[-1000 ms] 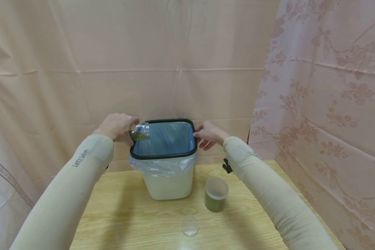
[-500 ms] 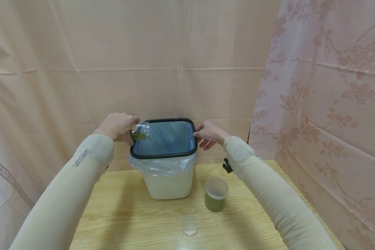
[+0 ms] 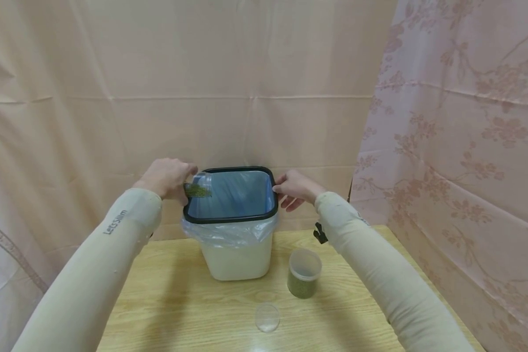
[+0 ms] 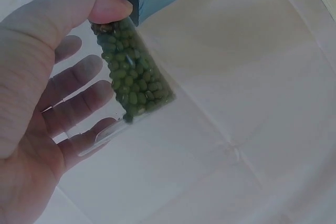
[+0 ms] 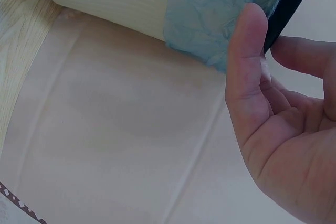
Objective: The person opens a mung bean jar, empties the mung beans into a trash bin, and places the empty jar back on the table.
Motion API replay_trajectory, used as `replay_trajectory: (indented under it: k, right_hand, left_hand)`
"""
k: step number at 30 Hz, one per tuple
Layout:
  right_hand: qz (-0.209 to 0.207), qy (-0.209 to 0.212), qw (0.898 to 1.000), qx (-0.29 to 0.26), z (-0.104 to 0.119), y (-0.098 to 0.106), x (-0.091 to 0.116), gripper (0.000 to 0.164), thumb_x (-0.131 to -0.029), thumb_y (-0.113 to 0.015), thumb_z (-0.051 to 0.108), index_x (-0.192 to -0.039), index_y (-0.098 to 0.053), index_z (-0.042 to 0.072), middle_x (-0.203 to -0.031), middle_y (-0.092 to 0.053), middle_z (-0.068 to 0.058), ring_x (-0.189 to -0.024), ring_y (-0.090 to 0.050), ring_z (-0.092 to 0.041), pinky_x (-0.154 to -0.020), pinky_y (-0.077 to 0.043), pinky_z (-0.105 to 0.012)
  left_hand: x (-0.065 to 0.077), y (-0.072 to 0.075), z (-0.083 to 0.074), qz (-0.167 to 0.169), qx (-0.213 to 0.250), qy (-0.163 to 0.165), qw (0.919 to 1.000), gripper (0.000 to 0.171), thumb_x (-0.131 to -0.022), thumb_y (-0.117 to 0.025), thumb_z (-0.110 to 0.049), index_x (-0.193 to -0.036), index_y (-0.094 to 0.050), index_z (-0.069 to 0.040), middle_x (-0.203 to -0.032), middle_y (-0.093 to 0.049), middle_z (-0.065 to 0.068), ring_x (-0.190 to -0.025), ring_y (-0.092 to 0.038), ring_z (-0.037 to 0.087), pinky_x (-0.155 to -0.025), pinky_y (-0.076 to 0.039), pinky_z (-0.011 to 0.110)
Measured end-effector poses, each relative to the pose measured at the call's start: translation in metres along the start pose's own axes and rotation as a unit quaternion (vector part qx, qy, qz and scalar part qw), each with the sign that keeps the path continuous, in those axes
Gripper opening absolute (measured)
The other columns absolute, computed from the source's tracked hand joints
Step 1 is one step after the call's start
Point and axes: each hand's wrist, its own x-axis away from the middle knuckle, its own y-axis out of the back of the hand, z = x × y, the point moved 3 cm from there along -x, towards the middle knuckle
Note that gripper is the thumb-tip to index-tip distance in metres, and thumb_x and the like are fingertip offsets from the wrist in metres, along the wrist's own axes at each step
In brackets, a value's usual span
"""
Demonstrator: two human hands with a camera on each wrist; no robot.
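My left hand (image 3: 167, 177) grips a clear plastic jar (image 3: 206, 180), tipped on its side with its mouth over the left rim of a bin. Green beans (image 4: 134, 80), which look like mung beans, lie along the jar's lower side. The cream bin (image 3: 235, 264) stands upright, lined with a bluish plastic bag (image 3: 233, 237) folded out under a black rim frame (image 3: 231, 220). On the right side, my right hand (image 3: 297, 188) pinches that frame between thumb and finger, as the right wrist view shows. The bin's bottom is hidden from the head view.
A translucent tub (image 3: 303, 274), lidless and part filled with green grains, stands on the wooden table (image 3: 229, 318) right of the bin. A clear round lid (image 3: 267, 318) lies in front. Beige cloth (image 3: 246, 98) hangs behind; a floral pink curtain (image 3: 466, 171) closes the right side.
The jar stays tilted at the left rim, and the beans inside shift slightly toward its mouth. Both hands stay almost in place.
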Motion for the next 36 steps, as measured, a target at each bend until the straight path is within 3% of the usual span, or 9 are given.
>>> replay_trajectory:
  k: [11,36]
  right_hand:
    - [0.0,0.0,1.0,0.002,0.0009,0.0001,-0.0001,0.033,-0.105,-0.054,0.015,-0.134,-0.058,0.0,-0.104,-0.07,-0.018,-0.083,-0.071,-0.029,-0.071,-0.061,-0.039]
    - [0.001,0.0,1.0,-0.009,-0.0023,0.0013,-0.0022,0.033,-0.105,-0.055,0.015,-0.134,-0.058,0.0,-0.104,-0.069,-0.019,-0.083,-0.071,-0.03,-0.07,-0.062,-0.04]
  left_hand:
    - [-0.0026,-0.0007,0.0021,-0.009,-0.022,-0.014,0.9996,0.07,-0.063,-0.096,-0.013,-0.125,-0.064,-0.002,-0.116,-0.071,0.019,-0.095,-0.068,0.033,-0.087,-0.055,0.053]
    - [-0.0024,-0.0019,-0.001,-0.022,-0.02,-0.02,0.9994,0.069,-0.063,-0.097,-0.01,-0.124,-0.066,-0.003,-0.116,-0.07,0.017,-0.091,-0.066,0.03,-0.088,-0.056,0.051]
